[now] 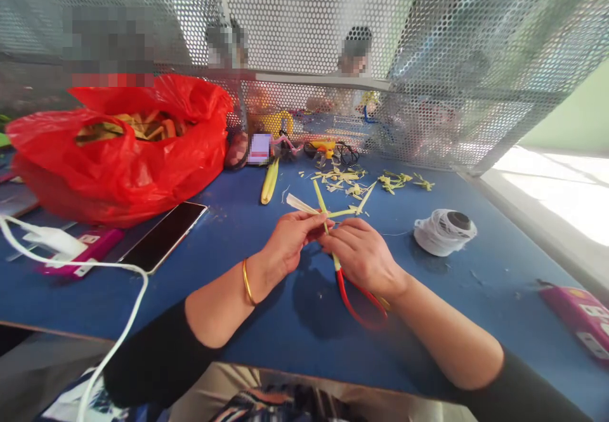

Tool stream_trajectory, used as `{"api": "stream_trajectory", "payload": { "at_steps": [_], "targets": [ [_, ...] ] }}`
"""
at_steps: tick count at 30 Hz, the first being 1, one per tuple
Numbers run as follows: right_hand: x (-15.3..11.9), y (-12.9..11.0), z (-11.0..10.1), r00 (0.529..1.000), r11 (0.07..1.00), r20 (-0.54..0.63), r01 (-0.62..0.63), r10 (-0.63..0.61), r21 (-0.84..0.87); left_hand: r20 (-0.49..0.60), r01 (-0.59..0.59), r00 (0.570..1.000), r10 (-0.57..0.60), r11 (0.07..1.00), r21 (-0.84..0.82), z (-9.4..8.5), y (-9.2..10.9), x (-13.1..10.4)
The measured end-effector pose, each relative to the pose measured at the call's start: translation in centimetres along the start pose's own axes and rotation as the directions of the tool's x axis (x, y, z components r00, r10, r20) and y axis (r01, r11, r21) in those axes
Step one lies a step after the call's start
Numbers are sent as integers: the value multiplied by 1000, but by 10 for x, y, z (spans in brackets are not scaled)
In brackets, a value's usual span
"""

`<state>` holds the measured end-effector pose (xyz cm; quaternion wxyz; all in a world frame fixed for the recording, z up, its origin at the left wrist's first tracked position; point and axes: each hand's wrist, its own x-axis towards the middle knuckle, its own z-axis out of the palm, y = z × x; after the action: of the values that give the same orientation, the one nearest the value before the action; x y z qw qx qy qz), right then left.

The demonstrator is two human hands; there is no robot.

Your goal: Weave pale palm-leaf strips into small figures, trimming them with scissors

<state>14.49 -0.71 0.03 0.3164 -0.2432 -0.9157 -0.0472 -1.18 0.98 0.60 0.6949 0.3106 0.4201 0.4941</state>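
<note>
My left hand (291, 239) pinches pale green leaf strips (320, 197) that cross one another at the middle of the table. Right beside it, my right hand (361, 254) has its fingers curled round the lower part of the same strips. Red-handled scissors (349, 304) lie under and beside my right palm, their handles towards me. Other strips (364, 198) stick out beyond my fingertips. A thin thread runs from near my fingers to a white-wrapped spool (442, 231) on the right. My fingertips partly hide the place where the strips meet.
A red plastic bag (118, 174) of husks stands at the left, near a black phone (164, 237) and a white cable (137, 295). Leaf scraps (342, 179), a husk piece (269, 182) and yellow-handled tools (326, 148) lie ahead. A perforated metal screen (309, 22) borders the table; people sit behind it.
</note>
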Motion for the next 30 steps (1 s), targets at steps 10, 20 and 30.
{"api": "stream_trajectory", "payload": {
  "at_steps": [10,20,30],
  "targets": [
    [8,7,12,358,-184,437,-561,825,807,3,44,999,-44,999,9,-1,2,-3],
    [8,10,9,329,-69,224,-423,917,904,94,4,995,-20,985,174,4,-10,-7],
    [14,17,-14,426,23,185,-439,886,898,44,19,999,-23,995,94,-6,12,-1]
  ]
}}
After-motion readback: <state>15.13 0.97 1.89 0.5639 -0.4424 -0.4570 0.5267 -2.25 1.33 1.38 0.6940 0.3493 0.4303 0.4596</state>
